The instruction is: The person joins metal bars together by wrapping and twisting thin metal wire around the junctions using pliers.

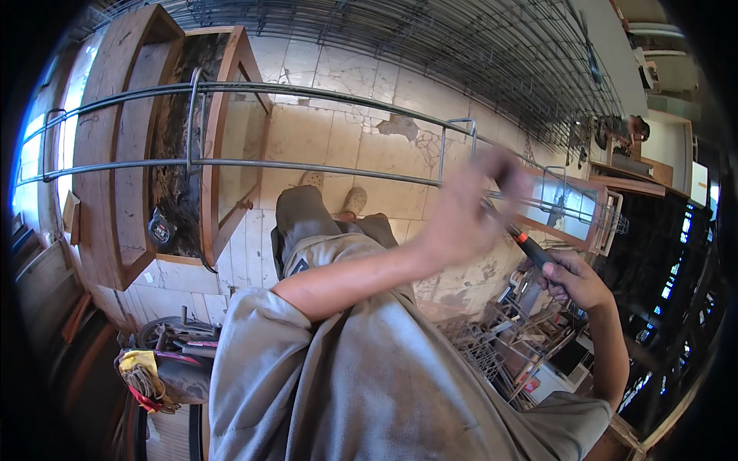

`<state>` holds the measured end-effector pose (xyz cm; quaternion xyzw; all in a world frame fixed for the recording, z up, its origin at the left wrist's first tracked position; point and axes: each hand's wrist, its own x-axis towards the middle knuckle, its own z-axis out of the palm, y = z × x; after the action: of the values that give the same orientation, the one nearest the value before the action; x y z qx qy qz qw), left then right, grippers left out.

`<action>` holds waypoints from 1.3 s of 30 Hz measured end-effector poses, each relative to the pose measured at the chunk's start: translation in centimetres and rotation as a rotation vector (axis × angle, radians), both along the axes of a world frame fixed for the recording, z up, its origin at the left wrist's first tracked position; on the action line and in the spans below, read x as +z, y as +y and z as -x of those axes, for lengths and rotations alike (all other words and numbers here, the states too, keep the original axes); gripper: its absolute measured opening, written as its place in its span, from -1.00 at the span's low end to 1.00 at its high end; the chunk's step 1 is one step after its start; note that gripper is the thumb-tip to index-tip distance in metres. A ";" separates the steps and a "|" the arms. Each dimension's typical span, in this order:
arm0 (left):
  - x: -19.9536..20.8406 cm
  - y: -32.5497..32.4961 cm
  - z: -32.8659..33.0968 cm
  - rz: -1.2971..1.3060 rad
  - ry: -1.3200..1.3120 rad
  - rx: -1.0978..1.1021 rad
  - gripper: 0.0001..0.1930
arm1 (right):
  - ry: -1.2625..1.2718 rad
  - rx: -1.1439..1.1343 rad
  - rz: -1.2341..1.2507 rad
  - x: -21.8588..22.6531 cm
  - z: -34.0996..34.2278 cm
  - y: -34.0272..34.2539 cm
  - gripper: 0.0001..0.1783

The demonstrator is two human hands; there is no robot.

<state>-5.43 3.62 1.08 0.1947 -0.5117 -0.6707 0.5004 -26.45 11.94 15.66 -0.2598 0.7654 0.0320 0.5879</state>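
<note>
A long steel rebar frame [307, 163] with bent stirrups crosses in front of me from left to right. My right hand [573, 278] is closed round the handle of a black-and-orange-handled tool [530, 250]. The tool points up and left toward the frame, and its head is hidden behind my other hand. My left hand [480, 203] reaches across to the right over the lower bar. It is smeared by motion, so its fingers and anything in them cannot be made out.
Many rebar frames [430, 31] lie stacked along the far side. At left are a wooden cabinet [134, 146] and a tape measure [161, 228]. A yellow cloth with cord [140, 370] hangs at lower left. Wire racks and clutter [492, 346] fill the lower right.
</note>
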 end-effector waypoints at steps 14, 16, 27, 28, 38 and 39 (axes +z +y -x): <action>-1.7 4.0 8.7 0.720 -0.490 0.127 -0.53 | 1.455 1.703 0.773 -0.8 -2.2 3.9 -0.44; -1.2 3.7 8.3 0.665 -0.477 0.008 -0.50 | 1.516 1.808 0.892 -0.9 -0.3 4.1 -0.49; -2.0 4.5 6.7 0.867 -0.427 0.154 -0.45 | 0.661 0.778 0.316 0.4 -2.6 -1.1 -0.69; -2.1 5.0 6.9 0.887 -0.413 0.183 -0.47 | 0.483 0.424 0.065 0.6 -1.7 -1.7 -0.69; -1.8 3.4 8.4 0.796 -0.464 0.087 -0.64 | 1.098 1.445 0.547 1.8 -4.4 2.0 -0.22; -1.5 3.2 8.3 0.768 -0.482 0.059 -0.64 | 1.215 1.555 0.585 0.9 -3.6 2.9 -0.15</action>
<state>-13.71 6.81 -0.45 0.1600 -0.8195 -0.3535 0.4218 -22.84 14.82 16.51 -0.7564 0.5316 0.3420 -0.1682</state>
